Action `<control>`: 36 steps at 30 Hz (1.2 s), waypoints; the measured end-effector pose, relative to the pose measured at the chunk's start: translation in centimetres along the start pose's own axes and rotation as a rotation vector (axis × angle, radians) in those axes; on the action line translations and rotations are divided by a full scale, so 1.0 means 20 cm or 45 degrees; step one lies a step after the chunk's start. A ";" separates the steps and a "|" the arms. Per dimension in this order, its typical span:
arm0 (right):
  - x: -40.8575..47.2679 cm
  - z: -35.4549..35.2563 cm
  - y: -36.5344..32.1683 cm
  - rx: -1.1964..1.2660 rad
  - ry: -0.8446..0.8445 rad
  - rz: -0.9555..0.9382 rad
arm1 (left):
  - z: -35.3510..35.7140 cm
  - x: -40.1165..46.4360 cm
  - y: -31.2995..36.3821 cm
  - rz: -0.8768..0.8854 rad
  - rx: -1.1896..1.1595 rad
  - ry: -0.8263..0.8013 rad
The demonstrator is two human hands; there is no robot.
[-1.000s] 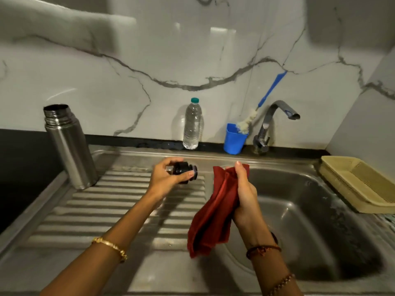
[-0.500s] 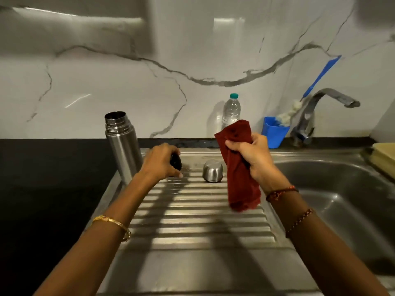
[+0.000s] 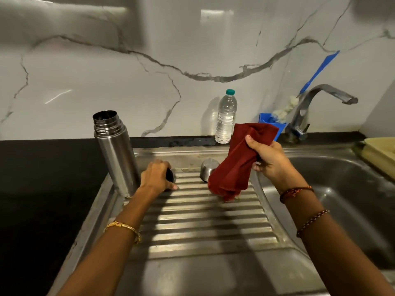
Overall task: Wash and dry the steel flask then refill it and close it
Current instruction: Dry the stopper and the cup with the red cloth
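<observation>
Red cloth (image 3: 239,161) stays gripped in right hand (image 3: 270,160); left hand (image 3: 155,178) has lowered black stopper (image 3: 170,175), still clasped

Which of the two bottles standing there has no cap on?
The steel flask on the left: its threaded mouth is open, while the plastic bottle by the wall wears a green cap.

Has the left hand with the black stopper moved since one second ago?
Yes. The left hand went left and down toward the flask; it now holds the black stopper on the draining board.
</observation>
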State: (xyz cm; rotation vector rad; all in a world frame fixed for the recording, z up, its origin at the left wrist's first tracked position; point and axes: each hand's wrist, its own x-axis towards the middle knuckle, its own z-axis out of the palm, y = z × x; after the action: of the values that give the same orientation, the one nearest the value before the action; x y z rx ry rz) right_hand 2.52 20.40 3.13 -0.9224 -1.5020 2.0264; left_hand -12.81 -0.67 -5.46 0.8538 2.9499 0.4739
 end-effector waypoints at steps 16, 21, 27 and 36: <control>-0.05 -0.23 -0.04 0.625 0.102 0.270 | 0.11 0.11 0.35 0.100 -0.420 -0.033; -0.05 -0.30 -0.08 0.668 0.142 0.230 | 0.33 0.14 0.44 -0.143 -0.622 0.042; -0.04 -0.40 -0.06 0.510 0.160 0.186 | 0.38 0.17 0.47 -0.209 -0.685 0.131; 0.00 -0.58 -0.12 0.467 0.018 0.025 | 0.00 -0.03 0.83 0.193 -1.163 0.281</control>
State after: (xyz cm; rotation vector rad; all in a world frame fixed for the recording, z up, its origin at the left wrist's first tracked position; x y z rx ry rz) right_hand 11.01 28.58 3.39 -0.7992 -1.0642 2.2036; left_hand -3.73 12.26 -0.53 0.8966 2.3469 1.8053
